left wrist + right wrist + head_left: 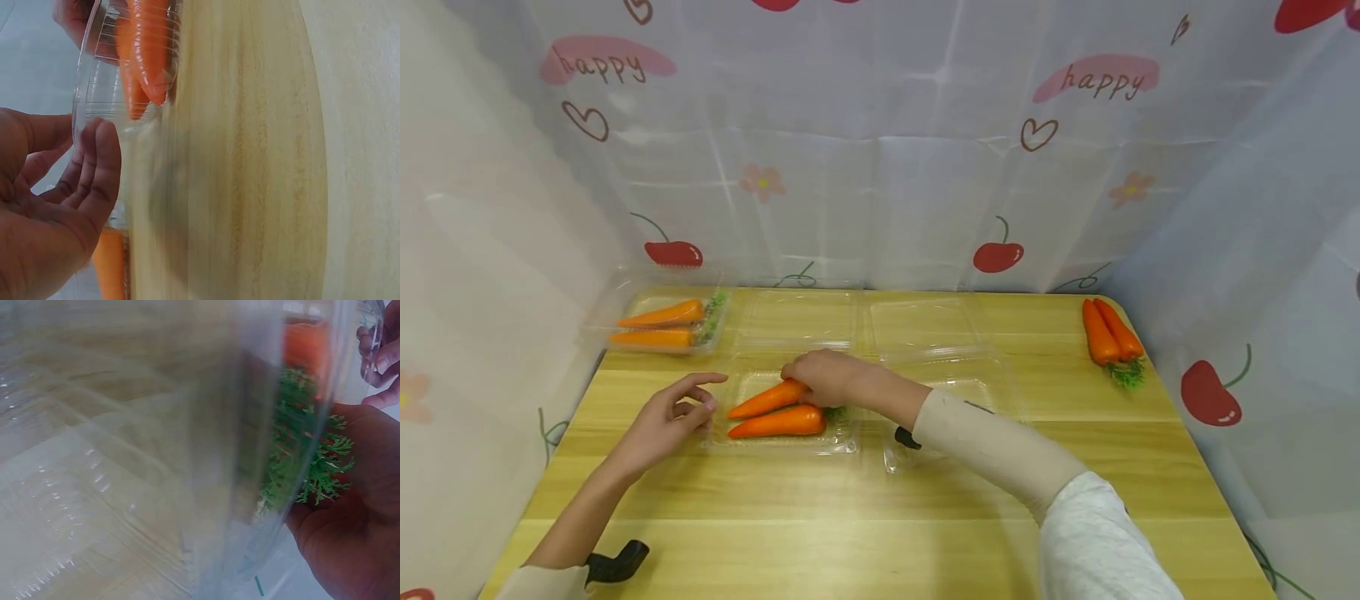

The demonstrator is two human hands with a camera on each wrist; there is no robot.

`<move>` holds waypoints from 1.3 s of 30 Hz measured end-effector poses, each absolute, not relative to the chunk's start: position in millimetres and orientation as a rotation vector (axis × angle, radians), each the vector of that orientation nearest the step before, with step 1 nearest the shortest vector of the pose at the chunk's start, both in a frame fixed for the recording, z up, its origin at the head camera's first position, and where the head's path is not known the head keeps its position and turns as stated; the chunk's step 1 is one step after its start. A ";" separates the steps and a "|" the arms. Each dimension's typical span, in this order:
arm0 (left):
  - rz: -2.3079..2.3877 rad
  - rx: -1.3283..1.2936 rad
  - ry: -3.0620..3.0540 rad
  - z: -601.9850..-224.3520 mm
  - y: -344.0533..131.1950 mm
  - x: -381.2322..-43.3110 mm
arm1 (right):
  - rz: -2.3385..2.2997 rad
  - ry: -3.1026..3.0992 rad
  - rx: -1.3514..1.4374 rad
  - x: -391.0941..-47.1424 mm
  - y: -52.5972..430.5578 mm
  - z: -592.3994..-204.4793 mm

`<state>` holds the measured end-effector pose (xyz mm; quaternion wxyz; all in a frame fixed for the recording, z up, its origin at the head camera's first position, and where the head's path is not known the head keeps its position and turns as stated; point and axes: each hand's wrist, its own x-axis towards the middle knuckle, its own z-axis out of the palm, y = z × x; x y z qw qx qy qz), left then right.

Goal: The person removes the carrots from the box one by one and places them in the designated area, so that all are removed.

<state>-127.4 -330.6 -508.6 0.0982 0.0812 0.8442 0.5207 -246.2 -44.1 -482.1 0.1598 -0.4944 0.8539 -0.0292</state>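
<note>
Left of centre, the left hand (662, 422) bends its fingers by the rim of a clear box (782, 449), whether pinching it I cannot tell from here; inside lies the lower carrot (778, 422), and behind it the right hand (826, 375) grips the upper carrot (763, 402). The step appears to be settling this pair; next calls for release, then folding over the open lid (797, 321). Beyond, a filled box (597, 323) stands upper left, loose carrots (1099, 337) upper right.
</note>
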 end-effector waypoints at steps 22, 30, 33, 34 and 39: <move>1.643 0.193 2.457 -511.0 -324.4 -123.3 | -0.264 2.466 -1.377 -248.9 -24.4 -461.4; 1.655 0.219 2.461 -512.6 -320.9 -122.4 | -0.530 2.497 -1.313 -251.3 14.6 -453.5; 1.648 0.221 2.474 -512.8 -320.0 -122.8 | -0.634 2.511 -1.240 -253.4 29.0 -450.1; 1.644 0.222 2.479 -512.6 -319.6 -123.0 | -0.680 2.512 -1.207 -254.1 33.5 -448.9; 1.627 0.221 2.493 -513.3 -318.3 -124.9 | -0.890 2.533 -1.079 -255.6 59.0 -445.3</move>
